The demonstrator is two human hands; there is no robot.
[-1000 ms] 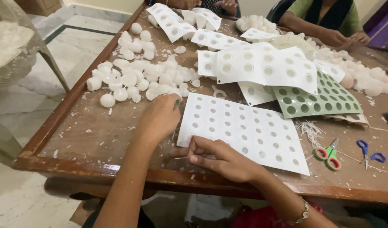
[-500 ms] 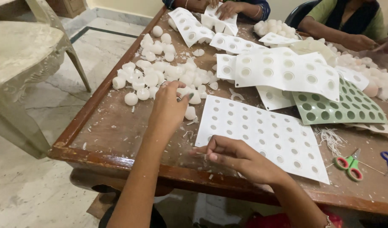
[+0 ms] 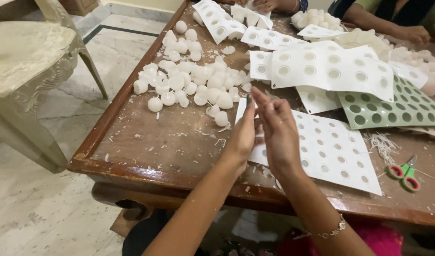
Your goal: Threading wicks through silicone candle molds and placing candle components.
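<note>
We hold both hands raised close together above the near edge of the white mould sheet [image 3: 331, 147], which lies flat on the wooden counter [image 3: 146, 137] so its rows of round holes face up. Our left hand [image 3: 243, 132] stands edge-on, its fingers pressed together, and something small and dark shows at its fingertips; we cannot tell what it is, nor whether it is truly pinched. Our right hand [image 3: 276, 130] faces the left, fingers narrow and slightly curled, thumb near the left palm, as if steadying whatever sits between them; we see nothing clearly gripped there.

Just beyond our hands lies a heap of white wax cups [image 3: 194, 80], loose on the counter within easy reach, with wax crumbs scattered around them. Further back more white mould sheets [image 3: 331, 66] overlap each other, and a green mould sheet [image 3: 397, 106] sits to the right, partly under them. Small scissors with green and red handles [image 3: 403, 170] rest near the right edge beside a tuft of pale threads [image 3: 381, 142]. Other people's hands [image 3: 414, 34] work at the far side. A pale chair [image 3: 32, 61] stands on the floor to the left.
</note>
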